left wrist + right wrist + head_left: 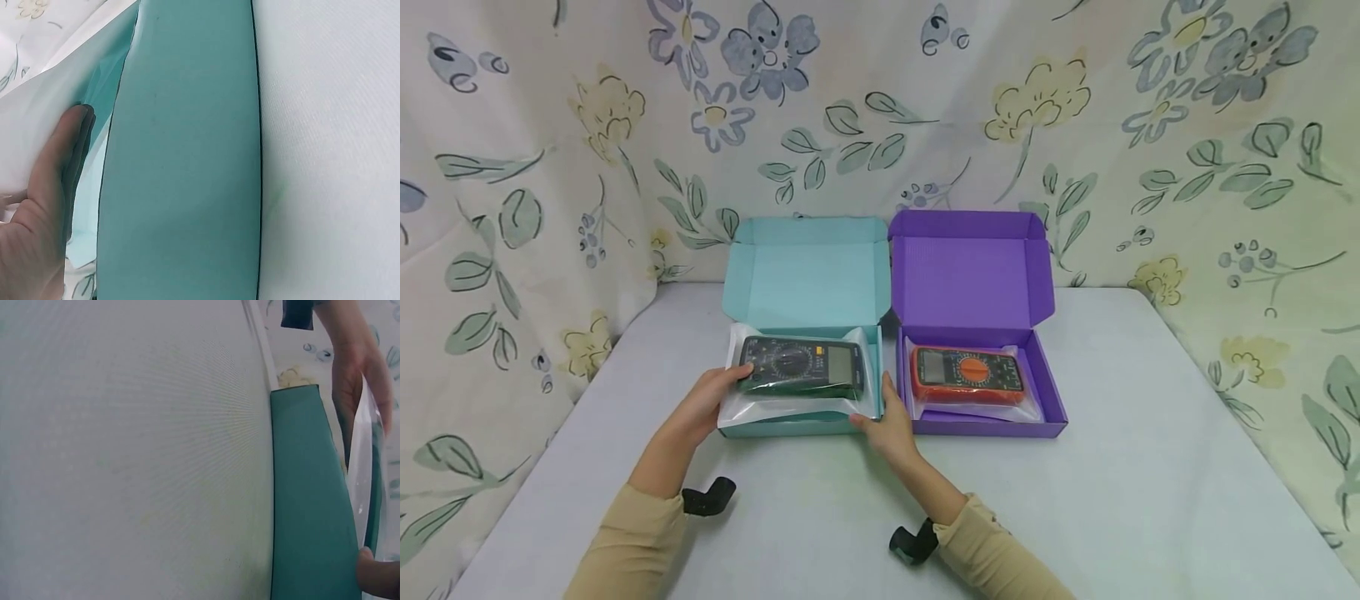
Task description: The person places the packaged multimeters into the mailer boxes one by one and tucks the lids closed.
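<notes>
A black-faced digital multimeter (797, 363) with a green edge lies in a clear plastic bag (808, 409), over a light teal box (805, 429). My left hand (703, 404) holds the bag's left end, thumb on top at the meter and fingers beneath. In the left wrist view these fingers reach under the bag, above the box's front wall. At the box's front right corner is my right hand (895, 432), its index finger straight along the right side. Its thumb (375, 575) touches where bag and rim meet in the right wrist view.
To the right, an open purple box (985, 428) contains a red-cased multimeter (966, 375) in a clear bag. Both lids stand raised at the back, before a floral curtain (850, 133). A white-covered table (820, 517) supports everything. Black wrist mounts (709, 497) stick out near the sleeves.
</notes>
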{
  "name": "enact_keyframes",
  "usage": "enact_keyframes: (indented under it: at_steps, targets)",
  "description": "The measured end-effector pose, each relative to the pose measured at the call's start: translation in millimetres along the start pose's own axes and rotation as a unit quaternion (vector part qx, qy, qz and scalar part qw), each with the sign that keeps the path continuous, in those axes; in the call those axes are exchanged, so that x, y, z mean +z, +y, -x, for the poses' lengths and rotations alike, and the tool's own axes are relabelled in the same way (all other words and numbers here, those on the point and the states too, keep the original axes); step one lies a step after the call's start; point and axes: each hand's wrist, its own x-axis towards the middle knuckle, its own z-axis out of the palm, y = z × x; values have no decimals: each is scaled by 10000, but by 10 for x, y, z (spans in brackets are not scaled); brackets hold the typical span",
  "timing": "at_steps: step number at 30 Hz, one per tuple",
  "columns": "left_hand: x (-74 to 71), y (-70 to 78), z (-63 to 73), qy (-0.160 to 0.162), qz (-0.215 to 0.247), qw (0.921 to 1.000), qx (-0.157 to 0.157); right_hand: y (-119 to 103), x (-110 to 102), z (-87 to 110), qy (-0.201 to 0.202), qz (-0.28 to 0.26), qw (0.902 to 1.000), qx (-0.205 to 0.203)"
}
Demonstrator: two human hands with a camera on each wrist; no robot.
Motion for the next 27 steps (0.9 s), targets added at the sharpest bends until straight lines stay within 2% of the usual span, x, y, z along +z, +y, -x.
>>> enact_keyframes:
  at_steps: [9, 18, 23, 25, 27]
  targets:
    - [8, -34, -124, -79, -201, 9994, -271, 1, 17, 13, -14, 53, 10000, -30]
    - [4, -79, -138, -210, -260, 9991, -242, -2, 17, 18, 10, -7, 10000, -86]
    - [12, -69, -123, -160, -856, 9961, -152, -6, 11, 16, 32, 24, 9999, -93]
    - [19, -55, -114, 102, -1385, 9903, -18, -8, 7, 11, 49, 27, 9999, -136]
    - [31, -40, -107, 406, -1913, 9806, 122, -8, 4, 8, 52, 10, 9998, -176]
